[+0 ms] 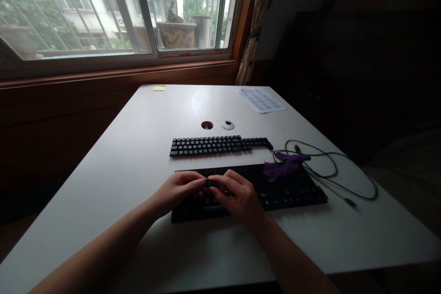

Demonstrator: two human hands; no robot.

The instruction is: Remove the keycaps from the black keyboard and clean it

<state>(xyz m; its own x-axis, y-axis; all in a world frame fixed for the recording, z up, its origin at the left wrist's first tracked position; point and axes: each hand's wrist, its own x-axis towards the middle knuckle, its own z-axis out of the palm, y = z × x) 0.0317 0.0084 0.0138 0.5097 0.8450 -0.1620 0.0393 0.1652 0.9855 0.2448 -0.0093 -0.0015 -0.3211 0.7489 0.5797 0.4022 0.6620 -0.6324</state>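
A black keyboard base (289, 197) lies across the near part of the table. Over its left half, my left hand (184, 188) and my right hand (237, 193) meet fingertip to fingertip. Between them they pinch a small black keycap (212, 183), partly covered by the fingers. Something shiny glints under the right fingers, too small to make out. Behind the base, loose black keycaps (206, 146) stand in tidy rows. A crumpled purple cloth (285, 165) rests on the base's right upper part.
Right of the base, a black cable (365, 197) loops over the table, near a thin brush (349, 202). Further back are a round hole (207, 125), a white ring cover (228, 125), printed paper (263, 101) and a yellow note (159, 87). A window stands beyond the white table (113, 156).
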